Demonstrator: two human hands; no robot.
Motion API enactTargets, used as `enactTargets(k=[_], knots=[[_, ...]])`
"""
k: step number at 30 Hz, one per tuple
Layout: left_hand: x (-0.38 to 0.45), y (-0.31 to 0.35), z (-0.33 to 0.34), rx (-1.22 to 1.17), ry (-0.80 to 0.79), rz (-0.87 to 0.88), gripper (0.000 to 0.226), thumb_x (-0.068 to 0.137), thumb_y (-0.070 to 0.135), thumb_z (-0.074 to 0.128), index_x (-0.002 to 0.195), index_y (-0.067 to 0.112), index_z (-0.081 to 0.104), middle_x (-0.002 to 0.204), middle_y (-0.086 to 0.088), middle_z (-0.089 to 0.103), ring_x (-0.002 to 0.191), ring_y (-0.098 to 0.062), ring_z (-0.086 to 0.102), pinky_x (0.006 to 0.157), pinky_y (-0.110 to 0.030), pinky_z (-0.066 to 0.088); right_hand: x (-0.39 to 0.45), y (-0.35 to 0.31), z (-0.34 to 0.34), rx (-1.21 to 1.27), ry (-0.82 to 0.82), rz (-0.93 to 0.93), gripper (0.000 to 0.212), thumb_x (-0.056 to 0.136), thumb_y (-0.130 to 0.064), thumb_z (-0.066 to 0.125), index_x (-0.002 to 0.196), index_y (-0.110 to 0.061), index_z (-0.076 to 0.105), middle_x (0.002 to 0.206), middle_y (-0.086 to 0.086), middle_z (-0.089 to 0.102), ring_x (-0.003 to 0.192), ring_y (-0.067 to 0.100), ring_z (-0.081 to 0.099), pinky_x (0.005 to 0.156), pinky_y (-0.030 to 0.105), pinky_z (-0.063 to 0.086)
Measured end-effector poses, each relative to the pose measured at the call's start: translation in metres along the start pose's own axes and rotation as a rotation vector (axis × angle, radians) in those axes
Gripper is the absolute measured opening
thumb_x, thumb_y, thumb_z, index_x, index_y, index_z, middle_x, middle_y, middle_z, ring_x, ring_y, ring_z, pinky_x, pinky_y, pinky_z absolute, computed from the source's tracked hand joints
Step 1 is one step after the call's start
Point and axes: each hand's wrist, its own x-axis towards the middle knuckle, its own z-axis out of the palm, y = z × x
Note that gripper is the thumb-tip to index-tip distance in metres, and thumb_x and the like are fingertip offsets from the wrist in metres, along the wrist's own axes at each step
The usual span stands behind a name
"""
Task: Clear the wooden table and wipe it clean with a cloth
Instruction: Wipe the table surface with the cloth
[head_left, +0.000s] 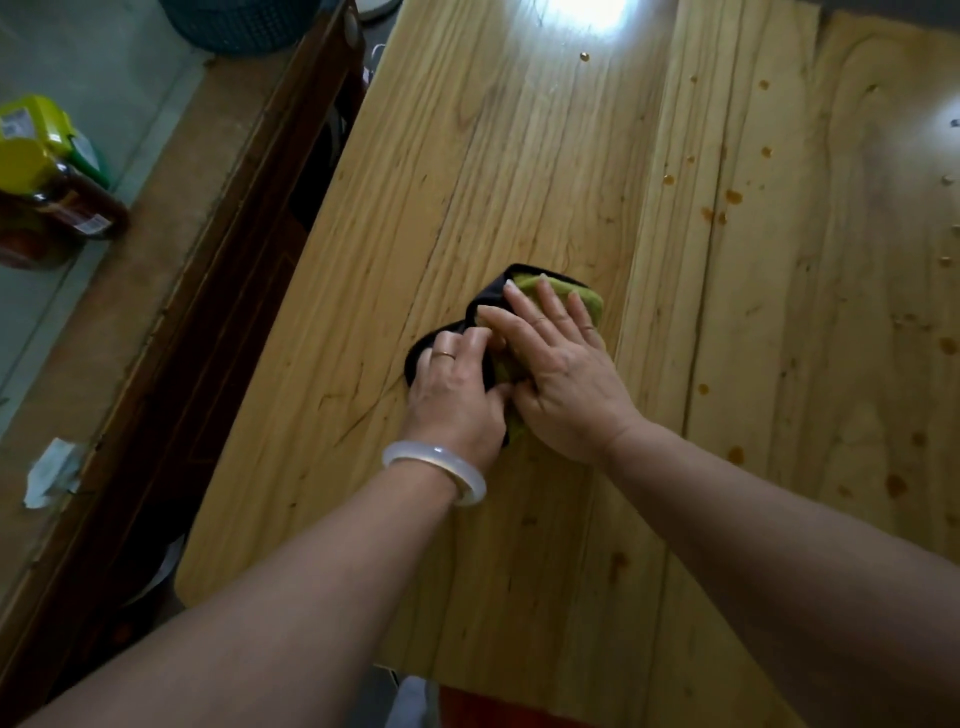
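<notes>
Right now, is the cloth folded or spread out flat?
Folded: the green cloth lies bunched in layers, its black edge doubled over, under both hands.

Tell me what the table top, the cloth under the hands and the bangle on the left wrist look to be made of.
Table top: pale wood planks with visible grain and seams, glossy finish judging by the glare. Cloth: soft olive-green fabric with a black edge, probably microfibre or terry; texture blurred. Bangle: smooth, translucent whitish ring, perhaps jade, glass or plastic; cannot tell.
</notes>
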Motion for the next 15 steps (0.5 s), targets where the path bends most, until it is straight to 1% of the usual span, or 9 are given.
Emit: enactTargets(k=[2, 5, 7, 8, 10, 12, 13, 15], knots=[[-0.003, -0.002, -0.004, -0.091, 0.003, 0.04, 0.034, 0.091, 0.022, 0.053, 0.125, 0.021, 0.046, 0.125, 0.0, 0.047, 0.118, -0.019, 0.042, 0.097, -0.034, 0.037, -0.007, -0.01, 0.001, 0.005, -0.005, 0.071, 0.069, 0.083, -0.045, 0.016, 0.152, -0.038, 0.02, 0.164, -0.002, 0.001, 0.149, 0.02, -0.018, 0.12, 0.044, -0.012], [-0.021, -0.012, -0.008, -0.136, -0.042, 0.106, 0.022, 0.093, 0.016, 0.049, 0.114, 0.019, 0.052, 0.107, 0.008, 0.052, 0.102, -0.014, 0.051, 0.083, -0.026, 0.039, -0.039, -0.022, 0.008, 0.005, -0.02, 0.104, 0.069, 0.088, -0.062, 0.023, 0.152, -0.036, 0.021, 0.164, -0.003, -0.008, 0.147, 0.02, -0.025, 0.12, 0.048, -0.011], [-0.037, -0.019, -0.009, -0.102, -0.101, 0.158, 0.016, 0.094, 0.016, 0.048, 0.107, 0.024, 0.054, 0.097, 0.014, 0.052, 0.09, -0.007, 0.053, 0.074, -0.021, 0.04, -0.066, -0.025, 0.018, -0.043, -0.048, 0.079, 0.076, 0.086, -0.073, 0.032, 0.151, -0.034, 0.026, 0.164, -0.001, -0.007, 0.148, 0.024, -0.022, 0.119, 0.051, -0.007], [-0.043, -0.021, -0.01, -0.1, -0.132, 0.187, 0.014, 0.094, 0.017, 0.048, 0.102, 0.026, 0.055, 0.093, 0.015, 0.055, 0.084, -0.003, 0.054, 0.07, -0.021, 0.043, -0.077, -0.024, 0.023, -0.084, -0.052, 0.059, 0.077, 0.085, -0.075, 0.037, 0.15, -0.033, 0.029, 0.165, 0.001, -0.004, 0.149, 0.027, -0.018, 0.118, 0.052, -0.005], [-0.044, -0.021, -0.011, -0.123, -0.185, 0.217, 0.01, 0.094, 0.023, 0.049, 0.091, 0.028, 0.057, 0.082, 0.015, 0.058, 0.074, -0.002, 0.056, 0.064, -0.022, 0.047, -0.089, -0.017, 0.03, -0.128, -0.036, 0.009, 0.073, 0.085, -0.071, 0.043, 0.146, -0.032, 0.035, 0.165, 0.003, 0.005, 0.15, 0.031, -0.006, 0.116, 0.053, 0.002], [-0.031, -0.019, -0.012, -0.123, -0.183, 0.226, 0.015, 0.092, 0.033, 0.045, 0.085, 0.029, 0.057, 0.076, 0.013, 0.058, 0.07, -0.003, 0.056, 0.061, -0.024, 0.047, -0.086, -0.005, 0.031, -0.125, -0.014, -0.065, 0.066, 0.087, -0.063, 0.045, 0.145, -0.033, 0.035, 0.164, 0.003, 0.012, 0.151, 0.033, 0.0, 0.115, 0.054, 0.007], [-0.02, -0.016, -0.012, -0.102, -0.134, 0.241, 0.017, 0.09, 0.035, 0.043, 0.085, 0.028, 0.058, 0.076, 0.013, 0.057, 0.07, -0.004, 0.056, 0.061, -0.025, 0.048, -0.081, 0.002, 0.029, -0.124, -0.001, -0.106, 0.063, 0.088, -0.06, 0.046, 0.145, -0.033, 0.035, 0.163, 0.003, 0.015, 0.15, 0.033, 0.002, 0.115, 0.055, 0.008], [0.008, -0.008, -0.011, -0.089, 0.026, 0.279, 0.02, 0.089, 0.029, 0.043, 0.088, 0.021, 0.061, 0.084, 0.01, 0.058, 0.077, -0.009, 0.056, 0.067, -0.029, 0.048, -0.067, 0.016, 0.024, -0.13, 0.026, -0.167, 0.057, 0.09, -0.054, 0.044, 0.142, -0.033, 0.04, 0.162, 0.003, 0.019, 0.15, 0.033, 0.005, 0.117, 0.056, 0.009]])
